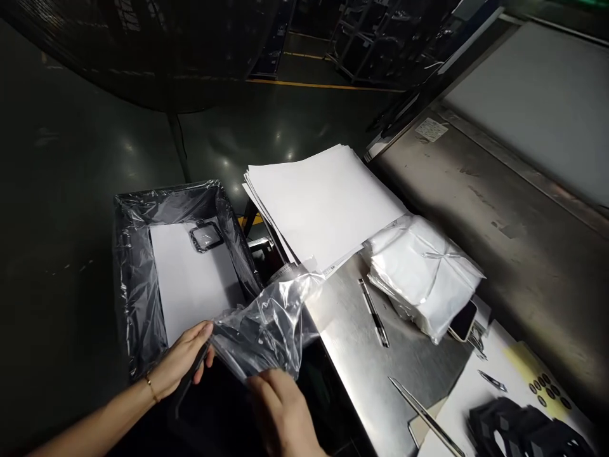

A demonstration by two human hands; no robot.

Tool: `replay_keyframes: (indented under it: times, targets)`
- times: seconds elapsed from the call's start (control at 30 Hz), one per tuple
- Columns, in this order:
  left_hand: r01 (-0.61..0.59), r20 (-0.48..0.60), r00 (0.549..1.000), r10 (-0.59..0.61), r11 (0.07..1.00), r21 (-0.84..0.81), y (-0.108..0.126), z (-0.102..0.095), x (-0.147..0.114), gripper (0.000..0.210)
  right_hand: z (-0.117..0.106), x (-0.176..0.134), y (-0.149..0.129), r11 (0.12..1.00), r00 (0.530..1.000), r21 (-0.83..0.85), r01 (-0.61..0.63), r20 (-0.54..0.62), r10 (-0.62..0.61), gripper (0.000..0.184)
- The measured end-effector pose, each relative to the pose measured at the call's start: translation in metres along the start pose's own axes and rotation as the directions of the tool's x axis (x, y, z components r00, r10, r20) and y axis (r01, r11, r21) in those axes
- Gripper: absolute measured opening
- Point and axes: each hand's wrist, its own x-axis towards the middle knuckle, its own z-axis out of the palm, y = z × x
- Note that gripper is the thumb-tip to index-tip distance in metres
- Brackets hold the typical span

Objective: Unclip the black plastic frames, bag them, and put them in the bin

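My left hand (188, 355) is closed around a thin-edged black part (191, 376). Its thumb and fingers also meet the near corner of a clear plastic bag (273, 320). My right hand (283, 409), slightly blurred, pinches the bag's lower edge, so the film stretches between both hands. The black part's lower portion fades into the dark background, and its full shape is hidden. Just beyond my left hand stands a bin (124, 279) lined with clear plastic. Inside lie a white sheet (190, 292) and a black rounded frame (206, 236) in clear film.
A stack of white paper (323, 197) overhangs the metal table (347, 317). A bundle of clear bags (423, 266), a pen (374, 312), a phone (463, 322), tweezers (425, 416) and black parts (523, 428) lie on the right. A large fan (143, 51) stands behind.
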Motion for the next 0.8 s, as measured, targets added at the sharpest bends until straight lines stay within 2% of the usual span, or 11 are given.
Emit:
replay_keyframes:
  times: [0.07, 0.17, 0.23, 0.3, 0.4, 0.5, 0.63, 0.8]
  targets:
    - [0.031, -0.024, 0.999, -0.031, 0.999, 0.028, -0.006, -0.002, -0.001, 0.038, 0.010, -0.010, 0.013, 0.996, 0.998, -0.087, -0.003, -0.058, -0.002, 0.024]
    - [0.046, -0.053, 0.998, -0.041, 0.994, 0.101, -0.013, -0.007, -0.006, 0.040, 0.039, -0.020, 0.024, 0.987, 0.995, -0.145, 0.072, -0.057, -0.081, 0.022]
    - [0.055, -0.062, 0.997, -0.045, 0.985, 0.165, -0.017, -0.013, -0.010, 0.043, 0.055, -0.022, 0.024, 0.981, 0.982, -0.137, 0.137, -0.111, -0.152, 0.025]
    - [0.075, -0.066, 0.996, -0.062, 0.972, 0.220, -0.022, -0.020, -0.015, 0.042, 0.059, -0.020, 0.021, 0.973, 0.962, -0.102, 0.208, -0.160, -0.223, 0.024]
    - [0.105, -0.042, 0.994, -0.097, 0.956, 0.274, -0.025, -0.031, -0.018, 0.042, 0.037, -0.003, 0.014, 0.982, 0.960, 0.001, 0.189, -0.210, -0.185, 0.019]
    - [0.103, 0.030, 0.993, -0.117, 0.948, 0.302, -0.018, -0.040, -0.016, 0.044, 0.002, 0.028, 0.010, 0.993, 0.984, 0.060, 0.098, -0.155, -0.088, 0.018]
    - [0.058, 0.102, 0.990, -0.097, 0.942, 0.331, 0.011, -0.048, -0.015, 0.044, -0.029, 0.062, 0.008, 0.984, 0.989, -0.153, 0.096, -0.092, -0.111, 0.023]
    - [0.001, 0.124, 0.991, -0.051, 0.928, 0.374, 0.048, -0.054, -0.022, 0.036, -0.046, 0.082, 0.004, 0.924, 0.972, -0.366, 0.108, -0.156, -0.176, 0.027]
